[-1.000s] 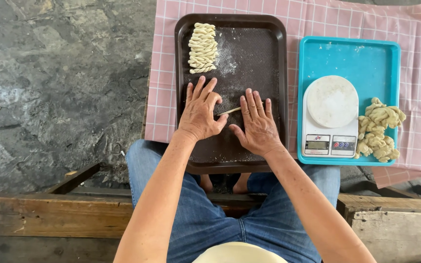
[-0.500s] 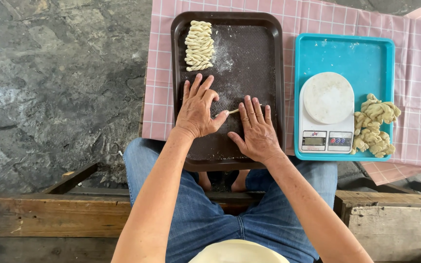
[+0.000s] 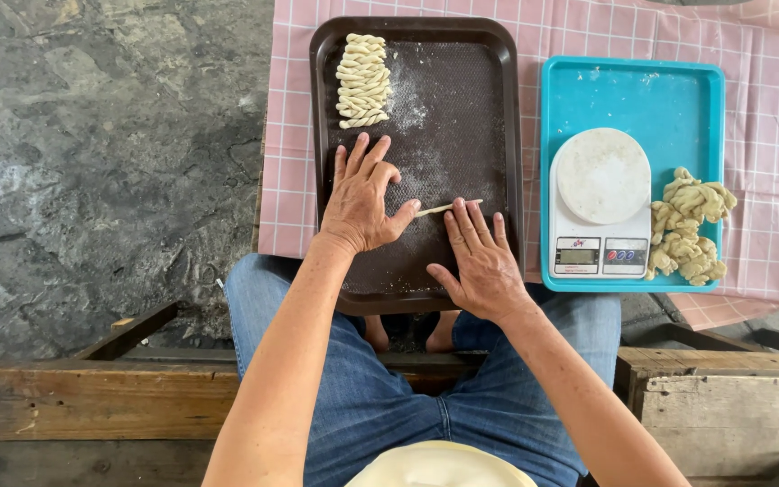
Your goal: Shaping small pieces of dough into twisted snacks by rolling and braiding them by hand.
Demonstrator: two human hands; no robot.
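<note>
Rolling: thin dough rope on brown tray
Left hand: flat, fingers spread, on rope
Right hand: flat, fingers spread, on rope
Behind: twisted dough sticks

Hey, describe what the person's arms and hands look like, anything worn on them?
Both forearms are bare, with no sleeves in view. The left hand and right hand wear no gloves; no rings, watch or bracelets are visible. Blue jeans cover the legs below.

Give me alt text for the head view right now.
Both hands, left hand and right hand, press flat on a thin dough rope on a floured brown tray. Twisted dough pieces line its far left corner; a blue tray beside it holds a scale and dough lumps.
</note>
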